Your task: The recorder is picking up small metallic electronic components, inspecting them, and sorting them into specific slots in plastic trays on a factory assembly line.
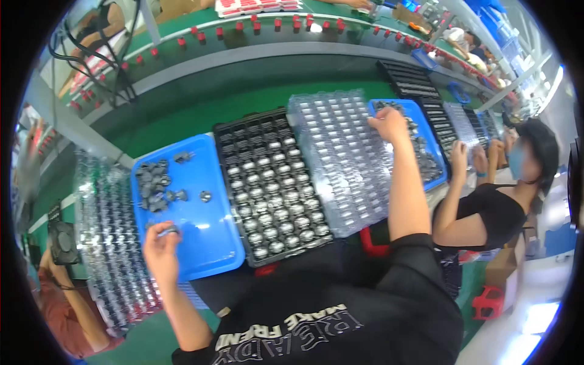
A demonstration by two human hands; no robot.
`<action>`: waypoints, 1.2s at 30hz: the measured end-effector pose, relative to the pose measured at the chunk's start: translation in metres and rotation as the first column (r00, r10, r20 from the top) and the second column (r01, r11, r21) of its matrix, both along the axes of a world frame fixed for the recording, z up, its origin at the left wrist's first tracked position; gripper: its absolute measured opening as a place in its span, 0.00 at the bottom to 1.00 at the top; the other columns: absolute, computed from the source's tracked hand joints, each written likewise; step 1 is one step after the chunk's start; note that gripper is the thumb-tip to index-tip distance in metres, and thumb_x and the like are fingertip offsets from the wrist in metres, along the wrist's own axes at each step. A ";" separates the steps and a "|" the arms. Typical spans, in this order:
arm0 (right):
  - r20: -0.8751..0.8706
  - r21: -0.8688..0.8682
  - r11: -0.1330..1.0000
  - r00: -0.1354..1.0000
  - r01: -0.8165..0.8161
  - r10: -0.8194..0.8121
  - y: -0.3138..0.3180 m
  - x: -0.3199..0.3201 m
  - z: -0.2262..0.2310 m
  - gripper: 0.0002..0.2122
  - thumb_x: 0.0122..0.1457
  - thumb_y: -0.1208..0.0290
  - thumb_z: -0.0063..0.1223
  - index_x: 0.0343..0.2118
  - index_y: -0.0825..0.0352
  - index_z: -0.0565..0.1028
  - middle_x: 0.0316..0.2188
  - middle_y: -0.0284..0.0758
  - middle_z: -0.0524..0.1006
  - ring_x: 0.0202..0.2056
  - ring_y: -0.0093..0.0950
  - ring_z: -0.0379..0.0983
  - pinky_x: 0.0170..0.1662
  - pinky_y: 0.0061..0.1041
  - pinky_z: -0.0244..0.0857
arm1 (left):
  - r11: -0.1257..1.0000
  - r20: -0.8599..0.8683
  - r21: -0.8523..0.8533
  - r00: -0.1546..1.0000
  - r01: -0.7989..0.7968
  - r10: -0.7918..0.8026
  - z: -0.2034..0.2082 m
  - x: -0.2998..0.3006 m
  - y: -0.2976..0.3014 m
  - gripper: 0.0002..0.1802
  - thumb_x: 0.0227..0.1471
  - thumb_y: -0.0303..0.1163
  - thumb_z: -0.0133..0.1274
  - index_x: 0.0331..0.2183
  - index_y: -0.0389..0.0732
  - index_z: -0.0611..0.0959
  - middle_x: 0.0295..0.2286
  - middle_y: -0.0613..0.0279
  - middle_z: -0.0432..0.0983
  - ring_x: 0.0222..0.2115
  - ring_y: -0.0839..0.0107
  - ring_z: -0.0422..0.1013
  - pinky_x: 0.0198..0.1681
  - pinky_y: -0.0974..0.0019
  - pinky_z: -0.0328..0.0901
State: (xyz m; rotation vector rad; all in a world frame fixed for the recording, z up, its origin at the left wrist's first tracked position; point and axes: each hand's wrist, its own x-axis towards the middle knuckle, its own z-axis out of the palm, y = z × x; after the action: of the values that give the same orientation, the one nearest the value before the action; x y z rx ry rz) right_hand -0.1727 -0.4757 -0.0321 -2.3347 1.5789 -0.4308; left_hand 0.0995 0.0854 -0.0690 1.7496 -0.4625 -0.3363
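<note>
My left hand (pixel 160 248) is over the near left edge of a blue tray (pixel 204 234). Its fingers are closed on a small dark grey part (pixel 171 230). A heap of similar dark grey parts (pixel 152 177) fills the far left of that tray, with one part (pixel 205 196) lying apart. My right hand (pixel 391 125) reaches to the left side of a second blue tray (pixel 439 159), which is full of grey parts (pixel 427 163). Its fingers are pinched together, and what they hold, if anything, is too small to make out.
Between the blue trays lie a black tray (pixel 230 159) holding rows of shiny round parts and a clear plastic tray (pixel 340 158) with many pockets. Stacked clear trays (pixel 115 243) stand at left. A co-worker (pixel 496 201) sits at right; another person's arm (pixel 79 304) shows at left.
</note>
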 end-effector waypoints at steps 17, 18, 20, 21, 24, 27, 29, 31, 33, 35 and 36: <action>0.398 0.111 0.953 0.892 -0.281 0.216 0.034 0.002 0.007 0.09 0.65 0.68 0.55 0.43 0.67 0.79 0.32 0.32 0.80 0.35 0.22 0.77 0.39 0.22 0.70 | 0.680 -0.578 -0.717 0.676 -0.153 -0.458 0.008 -0.029 -0.009 0.23 0.61 0.33 0.56 0.56 0.37 0.74 0.48 0.54 0.76 0.35 0.69 0.77 0.35 0.68 0.74; 0.464 0.088 0.929 0.840 -0.359 0.281 0.057 0.007 0.015 0.10 0.66 0.69 0.54 0.46 0.67 0.77 0.32 0.29 0.78 0.33 0.18 0.75 0.37 0.17 0.68 | 0.658 -0.546 -0.742 0.685 -0.128 -0.482 0.011 -0.032 -0.011 0.23 0.62 0.33 0.56 0.56 0.37 0.74 0.49 0.52 0.76 0.35 0.69 0.77 0.35 0.68 0.74; 0.670 0.042 0.873 0.662 -0.486 0.336 0.117 0.018 0.026 0.10 0.65 0.73 0.55 0.47 0.70 0.77 0.34 0.31 0.79 0.34 0.19 0.75 0.40 0.19 0.69 | 0.707 -0.551 -0.700 0.708 -0.102 -0.443 0.021 -0.039 -0.013 0.23 0.62 0.33 0.56 0.56 0.38 0.74 0.49 0.51 0.75 0.37 0.69 0.77 0.37 0.68 0.74; 0.746 0.036 0.854 0.582 -0.519 0.322 0.149 0.023 0.032 0.10 0.64 0.74 0.55 0.47 0.70 0.77 0.35 0.31 0.79 0.34 0.20 0.76 0.41 0.19 0.70 | 0.727 -0.537 -0.684 0.709 -0.049 -0.457 0.025 -0.043 -0.015 0.22 0.62 0.33 0.56 0.55 0.38 0.74 0.50 0.50 0.75 0.38 0.70 0.76 0.38 0.68 0.73; 0.844 0.091 0.750 0.450 -0.655 0.291 0.249 0.037 0.041 0.09 0.61 0.83 0.54 0.44 0.75 0.78 0.39 0.38 0.81 0.38 0.23 0.79 0.43 0.20 0.72 | 0.662 -0.506 -0.748 0.685 -0.045 -0.525 0.038 -0.057 -0.021 0.21 0.62 0.34 0.56 0.54 0.38 0.75 0.51 0.51 0.74 0.39 0.70 0.76 0.40 0.68 0.73; 0.898 0.181 0.599 0.380 -0.780 0.222 0.325 0.057 0.042 0.11 0.57 0.90 0.54 0.43 0.75 0.77 0.38 0.39 0.80 0.37 0.25 0.80 0.44 0.21 0.74 | 0.604 -0.446 -0.797 0.699 -0.026 -0.559 0.045 -0.071 -0.030 0.20 0.62 0.33 0.57 0.53 0.37 0.76 0.51 0.51 0.75 0.38 0.69 0.77 0.38 0.70 0.73; 0.849 -0.019 0.549 0.277 -0.835 0.451 0.349 0.068 0.044 0.12 0.55 0.90 0.57 0.43 0.76 0.77 0.40 0.38 0.79 0.38 0.26 0.80 0.44 0.22 0.74 | 0.627 -0.446 -0.779 0.719 -0.018 -0.533 0.047 -0.078 -0.033 0.19 0.62 0.32 0.57 0.52 0.37 0.76 0.52 0.50 0.74 0.37 0.69 0.77 0.38 0.70 0.73; 0.800 -0.126 0.507 0.215 -0.853 0.560 0.363 0.073 0.046 0.12 0.54 0.90 0.59 0.43 0.76 0.77 0.40 0.38 0.79 0.38 0.26 0.79 0.44 0.22 0.74 | 0.650 -0.442 -0.760 0.740 -0.009 -0.507 0.049 -0.081 -0.032 0.19 0.62 0.32 0.57 0.52 0.37 0.76 0.52 0.50 0.74 0.37 0.69 0.78 0.38 0.69 0.73; 0.900 0.029 0.550 0.261 -0.835 0.349 0.370 0.075 0.047 0.13 0.53 0.89 0.61 0.42 0.75 0.77 0.39 0.38 0.79 0.38 0.25 0.79 0.43 0.22 0.74 | 0.685 -0.342 -0.725 0.825 0.073 -0.450 0.050 -0.080 -0.030 0.19 0.60 0.34 0.58 0.51 0.38 0.75 0.53 0.44 0.72 0.40 0.67 0.76 0.40 0.64 0.73; 0.909 0.061 0.536 0.269 -0.842 0.320 0.373 0.076 0.046 0.14 0.52 0.88 0.63 0.42 0.75 0.77 0.39 0.38 0.79 0.38 0.25 0.79 0.43 0.22 0.74 | 0.709 -0.304 -0.698 0.856 0.099 -0.418 0.051 -0.082 -0.029 0.19 0.61 0.33 0.58 0.51 0.38 0.75 0.53 0.43 0.73 0.40 0.66 0.76 0.40 0.64 0.73; 0.916 0.077 0.512 0.264 -0.856 0.304 0.373 0.077 0.044 0.15 0.51 0.88 0.65 0.42 0.75 0.76 0.38 0.38 0.79 0.38 0.25 0.79 0.43 0.22 0.74 | 0.729 -0.266 -0.674 0.884 0.114 -0.384 0.051 -0.083 -0.030 0.18 0.61 0.32 0.58 0.50 0.38 0.75 0.52 0.43 0.73 0.40 0.66 0.76 0.41 0.64 0.73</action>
State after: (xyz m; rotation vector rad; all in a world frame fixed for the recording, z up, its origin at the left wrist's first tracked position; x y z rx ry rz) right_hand -0.0958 -0.1022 0.0122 -1.5838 0.1417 -0.5968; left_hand 0.0163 0.0556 -0.0180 0.9011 -0.4566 -0.6298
